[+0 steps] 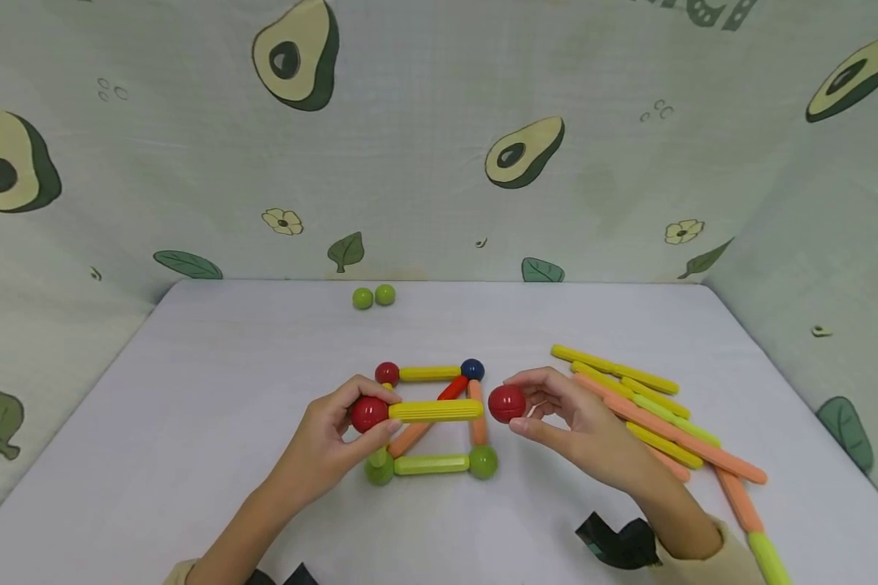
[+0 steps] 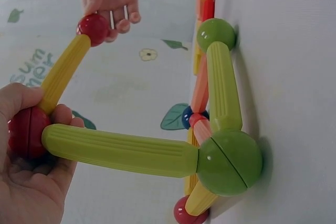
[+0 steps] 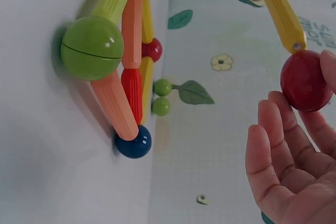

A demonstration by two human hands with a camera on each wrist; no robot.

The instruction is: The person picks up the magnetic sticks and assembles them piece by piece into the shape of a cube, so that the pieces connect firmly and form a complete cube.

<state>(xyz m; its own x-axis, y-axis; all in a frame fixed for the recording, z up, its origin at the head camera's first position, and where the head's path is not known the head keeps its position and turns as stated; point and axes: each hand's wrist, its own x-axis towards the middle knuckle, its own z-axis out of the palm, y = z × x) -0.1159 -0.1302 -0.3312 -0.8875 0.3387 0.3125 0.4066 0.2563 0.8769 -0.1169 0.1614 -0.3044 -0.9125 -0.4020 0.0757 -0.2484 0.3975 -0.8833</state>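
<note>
One ridged yellow plastic rod is aimed from the left fingers, gripping a glossy red plastic ball, rightward at a matching red ball pinched nearby by the right fingers.

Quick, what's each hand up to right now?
Left hand: closed, holding a red ball joined to a yellow rod and a green rod.
Right hand: closed, pinching another red ball.
</note>
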